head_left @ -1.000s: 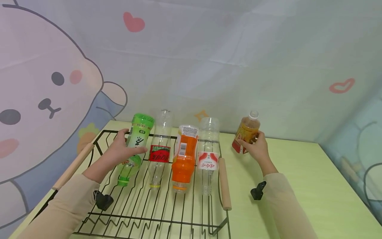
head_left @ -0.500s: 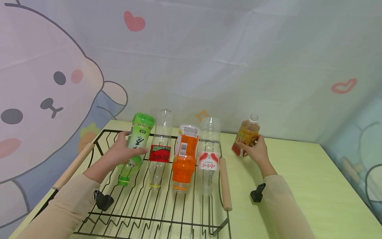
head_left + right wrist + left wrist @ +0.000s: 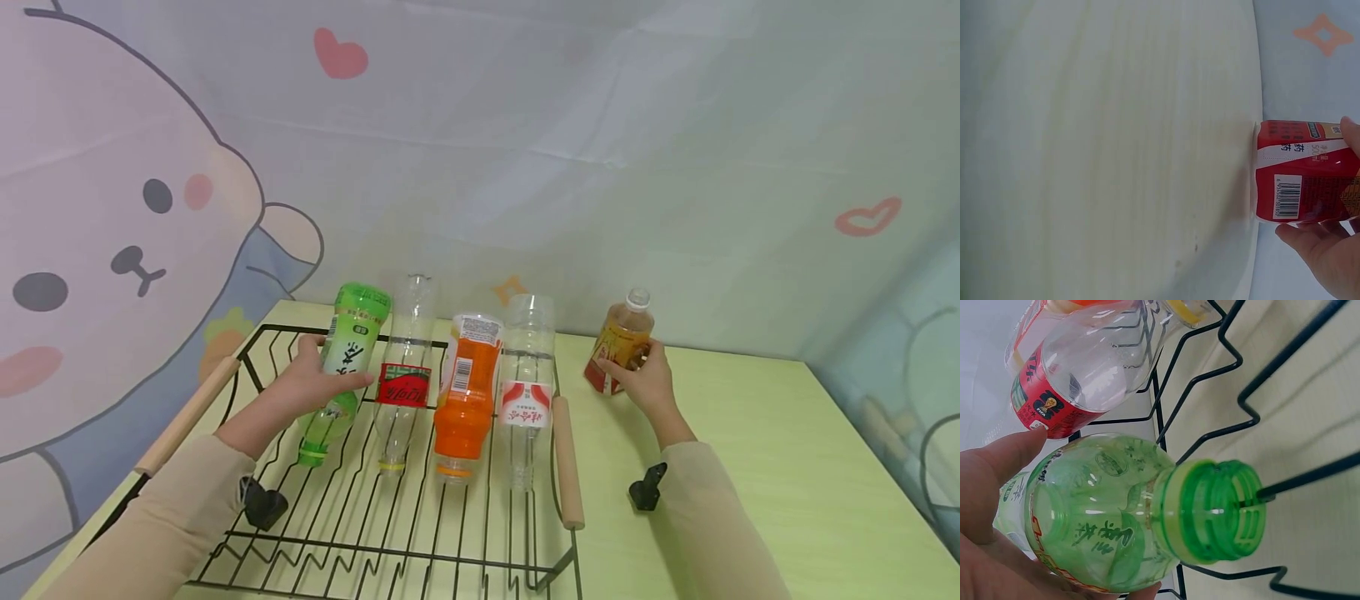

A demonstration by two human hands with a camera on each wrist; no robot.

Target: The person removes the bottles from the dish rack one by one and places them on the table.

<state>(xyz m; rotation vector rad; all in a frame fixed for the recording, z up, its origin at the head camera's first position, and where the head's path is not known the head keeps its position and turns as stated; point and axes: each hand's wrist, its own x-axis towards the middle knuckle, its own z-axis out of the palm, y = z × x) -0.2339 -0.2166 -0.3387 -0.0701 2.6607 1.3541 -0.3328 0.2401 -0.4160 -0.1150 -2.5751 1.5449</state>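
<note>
Left hand [image 3: 303, 383] cupped wide round green bottle [image 3: 350, 348] on wire rack [image 3: 405, 553], right hand [image 3: 649, 385] partly closed, gripping red-and-yellow bottle [image 3: 624, 340]

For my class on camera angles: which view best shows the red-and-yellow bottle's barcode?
The right wrist view: the barcode is close and uncovered. The head view shows the bottle but not its barcode; the left wrist shows neither.

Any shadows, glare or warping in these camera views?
Head view: soft light, with a shadow on the table beside the right sleeve; left wrist view: bright highlights on the green bottle, faint wire shadows from the rack; right wrist view: the table's edge looks bowed, a soft shadow lies near the red-labelled bottle in the right hand.
</note>
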